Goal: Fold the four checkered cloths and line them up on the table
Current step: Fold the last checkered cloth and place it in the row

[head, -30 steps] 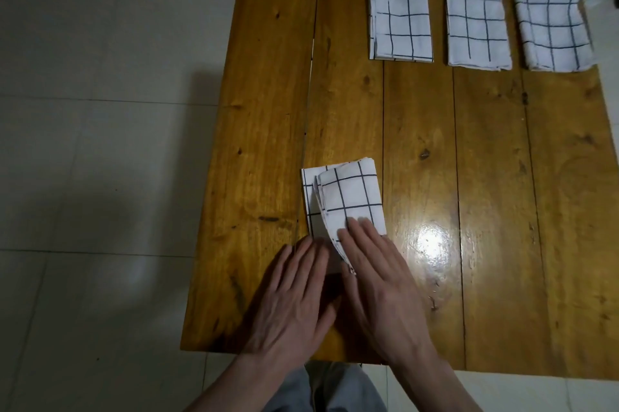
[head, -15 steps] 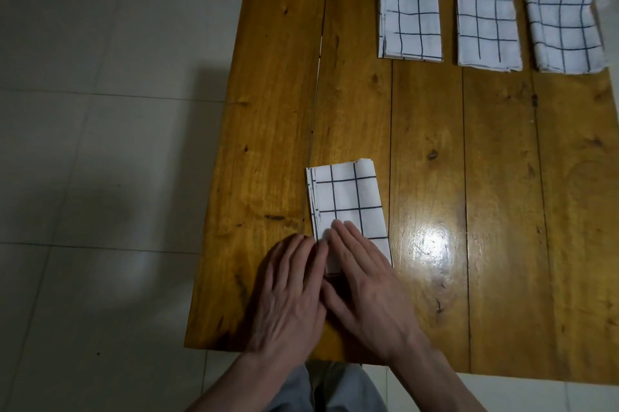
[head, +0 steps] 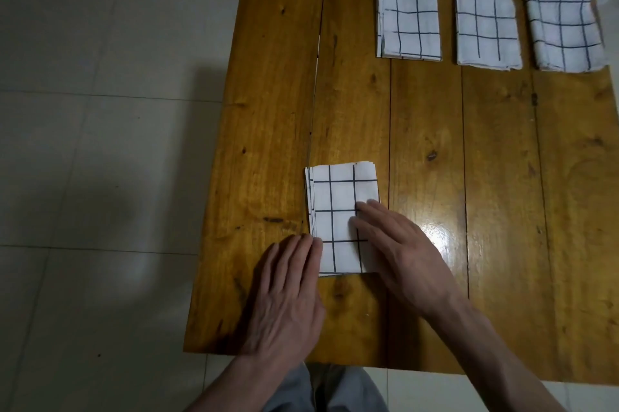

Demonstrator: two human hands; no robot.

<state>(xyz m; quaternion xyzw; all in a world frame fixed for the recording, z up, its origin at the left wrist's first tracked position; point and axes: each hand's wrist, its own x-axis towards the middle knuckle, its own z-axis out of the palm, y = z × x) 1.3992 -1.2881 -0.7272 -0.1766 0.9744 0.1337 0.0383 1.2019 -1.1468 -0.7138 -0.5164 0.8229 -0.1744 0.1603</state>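
Hands flat: left hand [head: 288,291] beside, right hand [head: 398,254] hiding folded cloth [head: 338,210] corner.

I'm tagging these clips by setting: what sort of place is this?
Probably a room in a home, though that is a guess. A low varnished wooden plank table stands on pale square floor tiles, and white cloths with black check lines lie folded on it like household laundry.

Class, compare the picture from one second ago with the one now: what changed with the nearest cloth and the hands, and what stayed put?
The near cloth, whose top flap stood raised, now lies flat and fully folded. The right hand slid to its right edge; the left hand moved to its left edge. The three folded cloths at the far edge of the table stayed in their row.
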